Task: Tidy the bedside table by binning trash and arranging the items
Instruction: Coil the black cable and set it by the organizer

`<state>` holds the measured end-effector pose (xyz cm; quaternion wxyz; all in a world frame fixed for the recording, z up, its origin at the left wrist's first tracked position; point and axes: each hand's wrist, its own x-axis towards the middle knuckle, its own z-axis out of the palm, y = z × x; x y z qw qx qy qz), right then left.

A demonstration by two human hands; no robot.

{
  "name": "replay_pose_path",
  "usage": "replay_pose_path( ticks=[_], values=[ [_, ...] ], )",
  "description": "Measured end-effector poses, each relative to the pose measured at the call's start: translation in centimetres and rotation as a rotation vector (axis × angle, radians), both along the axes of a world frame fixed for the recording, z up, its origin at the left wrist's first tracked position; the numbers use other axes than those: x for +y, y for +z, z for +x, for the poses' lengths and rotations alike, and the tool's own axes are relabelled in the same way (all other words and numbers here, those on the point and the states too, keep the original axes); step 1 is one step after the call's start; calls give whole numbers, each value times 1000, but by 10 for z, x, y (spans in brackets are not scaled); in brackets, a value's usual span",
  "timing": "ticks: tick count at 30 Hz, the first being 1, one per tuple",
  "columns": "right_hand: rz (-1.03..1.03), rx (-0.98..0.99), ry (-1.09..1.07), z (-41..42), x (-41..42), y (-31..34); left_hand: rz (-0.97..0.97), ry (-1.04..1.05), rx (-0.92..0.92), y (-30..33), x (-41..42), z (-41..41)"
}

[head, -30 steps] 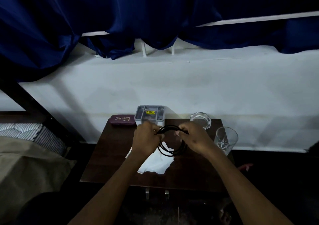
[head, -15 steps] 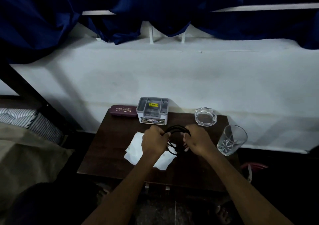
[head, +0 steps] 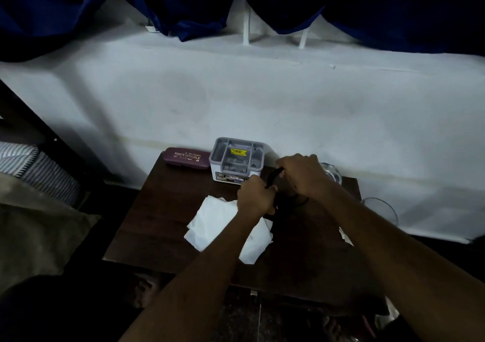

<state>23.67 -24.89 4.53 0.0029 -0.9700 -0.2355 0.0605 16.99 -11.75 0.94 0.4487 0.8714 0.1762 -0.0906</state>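
Note:
Both hands hold a coiled black cable (head: 273,179) just above the dark wooden bedside table (head: 162,210). My left hand (head: 256,197) grips the coil's near side and my right hand (head: 304,175) closes on its far end; most of the coil is hidden between them. White tissue paper (head: 217,223) lies crumpled on the table under my left forearm. A grey organiser box (head: 236,159) stands at the back edge, with a maroon glasses case (head: 186,156) to its left.
A glass ashtray (head: 332,172) sits behind my right hand and a drinking glass (head: 380,207) stands at the table's right edge. A white wall rises behind, blue curtains above. A bed with a striped pillow (head: 31,168) lies to the left.
My hands have drawn closer together, squeezing the cable coil into a tighter bundle. My right hand moved up toward the organiser box. The camera tilted further down.

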Motion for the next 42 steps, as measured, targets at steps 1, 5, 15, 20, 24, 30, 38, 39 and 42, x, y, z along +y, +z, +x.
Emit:
replay_pose_path(
  ticks=[1, 5, 15, 20, 24, 30, 38, 39, 42],
  values=[
    [0, 1, 0, 7, 3, -2, -49, 67, 4, -5, -4, 4],
    [42, 10, 1, 24, 13, -16, -264, 330, 24, -22, -27, 16],
    [273, -75, 64, 36, 6, -38, -386, 579, 81, -31, -46, 40],
    [608, -234, -160, 13, -4, -41, -315, 602, 88, -23, -47, 43],
    [601, -232, -357, -15, -6, -43, -213, 590, 97, -14, -50, 44],
    [481, -25, -296, -47, -11, -58, -238, 542, 73, -6, -54, 34],
    [674, 24, -133, -60, -13, -61, -223, 404, 51, -2, -52, 8],
    [638, 46, -171, -60, -11, -61, -235, 408, 55, -2, -52, 6],
    [544, 16, -292, -56, -4, -68, -247, 428, 62, -4, -50, -1]
  ],
)
